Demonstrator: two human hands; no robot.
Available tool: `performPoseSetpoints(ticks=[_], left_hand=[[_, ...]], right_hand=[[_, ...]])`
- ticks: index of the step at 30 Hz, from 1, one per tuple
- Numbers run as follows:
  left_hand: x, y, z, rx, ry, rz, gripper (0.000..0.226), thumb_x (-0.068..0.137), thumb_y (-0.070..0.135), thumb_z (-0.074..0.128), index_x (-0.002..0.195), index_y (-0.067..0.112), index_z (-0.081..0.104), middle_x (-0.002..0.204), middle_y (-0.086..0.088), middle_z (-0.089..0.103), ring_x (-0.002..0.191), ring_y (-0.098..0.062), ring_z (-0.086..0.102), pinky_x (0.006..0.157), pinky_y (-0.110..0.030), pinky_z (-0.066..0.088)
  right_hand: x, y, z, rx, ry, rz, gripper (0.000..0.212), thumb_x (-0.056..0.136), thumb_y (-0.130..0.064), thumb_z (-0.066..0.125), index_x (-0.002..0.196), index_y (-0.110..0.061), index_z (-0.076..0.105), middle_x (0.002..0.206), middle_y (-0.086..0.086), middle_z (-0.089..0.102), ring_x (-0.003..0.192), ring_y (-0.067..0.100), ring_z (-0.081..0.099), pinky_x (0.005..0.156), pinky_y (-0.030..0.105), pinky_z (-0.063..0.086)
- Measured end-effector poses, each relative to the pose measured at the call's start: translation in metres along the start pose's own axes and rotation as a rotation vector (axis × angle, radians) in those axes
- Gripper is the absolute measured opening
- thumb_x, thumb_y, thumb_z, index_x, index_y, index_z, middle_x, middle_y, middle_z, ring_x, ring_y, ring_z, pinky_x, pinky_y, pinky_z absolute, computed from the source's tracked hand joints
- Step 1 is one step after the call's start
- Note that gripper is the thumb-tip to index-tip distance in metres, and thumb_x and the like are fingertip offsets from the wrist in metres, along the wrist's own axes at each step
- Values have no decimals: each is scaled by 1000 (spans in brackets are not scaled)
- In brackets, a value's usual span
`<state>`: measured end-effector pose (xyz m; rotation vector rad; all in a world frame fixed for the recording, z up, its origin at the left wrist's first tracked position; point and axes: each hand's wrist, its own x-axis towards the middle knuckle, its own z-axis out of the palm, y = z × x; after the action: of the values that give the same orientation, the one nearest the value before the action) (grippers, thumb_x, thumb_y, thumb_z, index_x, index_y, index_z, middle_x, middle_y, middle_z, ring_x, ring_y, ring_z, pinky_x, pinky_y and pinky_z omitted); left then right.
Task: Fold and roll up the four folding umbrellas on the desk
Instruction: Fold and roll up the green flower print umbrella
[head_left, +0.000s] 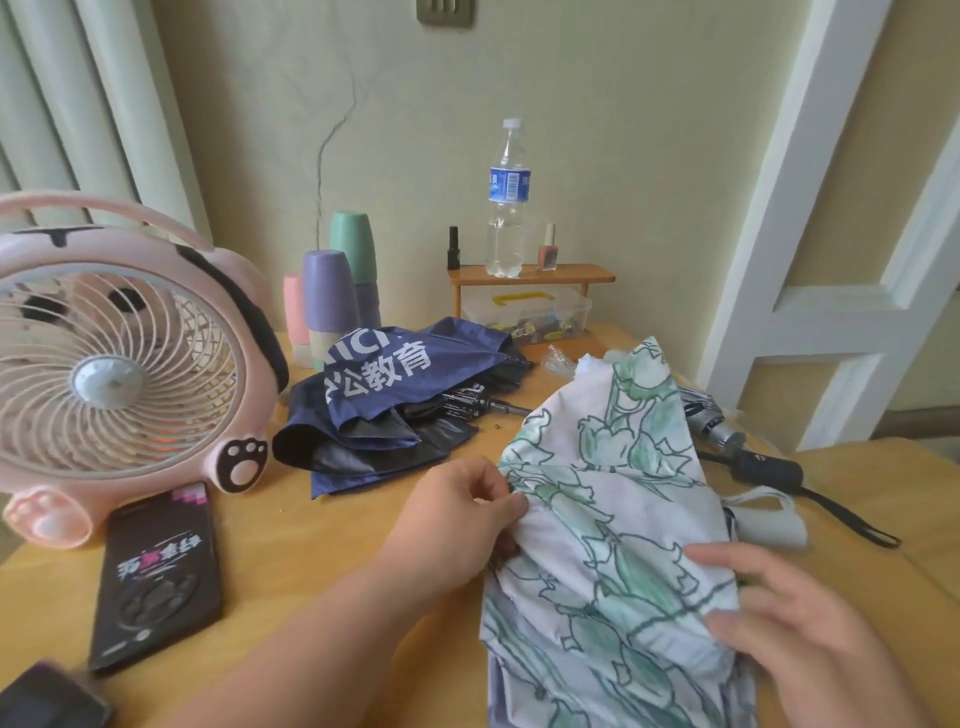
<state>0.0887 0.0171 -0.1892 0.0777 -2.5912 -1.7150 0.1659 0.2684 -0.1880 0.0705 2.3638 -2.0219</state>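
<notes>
**Both hands on the floral umbrella (613, 519)**

I see my left hand (462, 514) pinching the canopy's edge with its fingertips (517, 503). My right hand (795, 623) rests nearly straight fingers on the cloth. The umbrella lies on the desk (363, 545), with the navy umbrella (384, 405) behind.

One head-worn view, forward and down over the desk (291, 519).
The wide-angle camera looks from the near edge toward the wall (623, 130) behind the desk; the left hand (457, 512) and right hand (795, 623), on the flowered umbrella (613, 545), lie closest under the lens at lower right, and straight lines bow toward the view's edges.
</notes>
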Motion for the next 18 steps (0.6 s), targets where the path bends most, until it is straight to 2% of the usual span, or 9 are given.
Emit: performPoseSetpoints(ticks=[1, 2, 4, 7, 9, 12, 15, 17, 18], left_hand=[[0, -4, -2, 3, -31, 5, 24, 90, 26, 77, 76, 13, 64, 60, 1, 69, 47, -11, 57, 51, -21, 46], [0, -7, -4, 13, -69, 8, 26, 89, 29, 79, 73, 16, 64, 60, 3, 66, 50, -12, 54, 54, -23, 45], [-2, -11, -6, 50, -113, 19, 27, 88, 34, 79, 75, 15, 65, 61, 7, 62, 55, -11, 49, 57, -23, 41], [-3, -10, -2, 87, -33, 49, 27, 89, 36, 77, 77, 15, 66, 59, 11, 61, 53, -7, 50, 53, -20, 41], [-4, -10, 2, 88, -4, 70, 25, 90, 36, 77, 78, 16, 67, 61, 9, 63, 53, -6, 52, 54, -20, 43], [-6, -14, 6, 70, -2, 101, 18, 88, 34, 78, 82, 21, 68, 72, 3, 71, 57, -6, 56, 60, -24, 46], [-8, -13, 8, 57, -20, 127, 9, 88, 28, 77, 90, 28, 68, 73, 10, 70, 59, -2, 55, 63, -21, 45], [-8, -12, 9, 99, -30, 162, 9, 90, 30, 75, 94, 34, 68, 72, 15, 68, 60, 4, 54, 66, -16, 45], [-7, -10, 8, 114, -46, 169, 8, 91, 32, 74, 94, 35, 67, 73, 15, 67, 61, 5, 55, 67, -14, 45]], right_hand=[[0, -2, 2, 21, -12, 1, 49, 85, 12, 63, 89, -34, 80, 81, 37, 62, 70, 41, 55, 72, 40, 33], [1, -1, 1, 51, -26, 10, 50, 85, 13, 62, 90, -34, 80, 80, 38, 62, 71, 43, 54, 74, 40, 33], [5, 3, 0, 74, -39, 17, 51, 84, 15, 60, 94, -31, 80, 82, 37, 65, 77, 57, 57, 81, 44, 36], [9, 4, -4, 135, -14, 42, 50, 86, 17, 56, 89, -26, 81, 82, 32, 70, 84, 52, 67, 88, 48, 43], [12, 3, -5, 171, -28, 56, 49, 87, 18, 55, 89, -24, 81, 84, 35, 70, 90, 56, 65, 90, 51, 44], [18, -3, -11, 183, -17, 13, 45, 79, 18, 59, 88, -20, 81, 88, 37, 69, 86, 50, 70, 89, 54, 49], [23, -15, -16, 288, -17, -118, 37, 55, -4, 79, 90, -17, 81, 91, 33, 72, 84, 40, 74, 74, 42, 59], [28, -20, -18, 323, -37, -143, 63, 38, -25, 100, 96, -13, 80, 96, 33, 72, 90, 44, 72, 70, 34, 60], [31, -21, -19, 354, -44, -144, 81, 25, -35, 104, 99, -12, 79, 98, 34, 71, 93, 48, 71, 72, 36, 60]])
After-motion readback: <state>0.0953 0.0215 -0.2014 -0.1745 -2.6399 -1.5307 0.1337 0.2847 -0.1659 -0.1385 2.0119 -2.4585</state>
